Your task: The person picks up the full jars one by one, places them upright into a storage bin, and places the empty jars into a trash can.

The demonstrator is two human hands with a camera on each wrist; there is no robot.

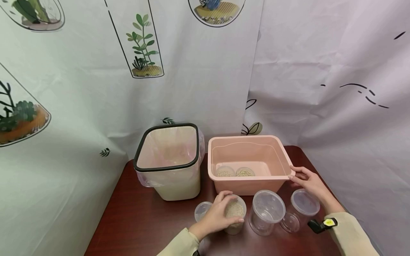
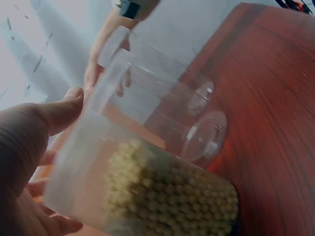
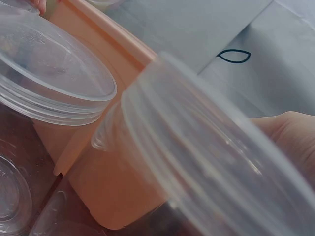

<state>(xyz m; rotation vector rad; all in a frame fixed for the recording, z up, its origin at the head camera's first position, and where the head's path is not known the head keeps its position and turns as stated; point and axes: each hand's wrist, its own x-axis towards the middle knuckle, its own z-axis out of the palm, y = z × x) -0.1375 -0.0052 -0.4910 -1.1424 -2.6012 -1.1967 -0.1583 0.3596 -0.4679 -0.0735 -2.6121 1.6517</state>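
Pink plastic basin (image 1: 250, 186), centre right of the dark red table (image 1: 153, 217), with 2 round tubs (image 1: 235, 171) of pale beans inside, their lower parts concealed by its front wall. The left hand (image 1: 217, 217) curls around a translucent bean container (image 1: 236, 210) in front of the basin; the left-wrist view shows pale round beans (image 2: 167, 196) in its lower part, the thumb at the rim and some fingers hidden behind the wall. Whether the base of this container touches the table cannot be made out. The right hand (image 1: 310, 183) has its thumb and fingertips at the basin's near right rim corner; whether they pinch it or merely rest there cannot be told, because a blurred clear wall covers most of this hand in the right-wrist view.

To the right of the bean container stand 2 clear jars, the middle jar (image 1: 267, 209) and the right jar (image 1: 305, 203), the latter near the right forearm. A small clear vessel (image 1: 201, 209) lies partly behind the left hand. Left of the basin stands a black-rimmed bin (image 1: 179, 188) with a pinkish liner, its floor indistinct. Both sleeves are cut off by the lower frame edge.
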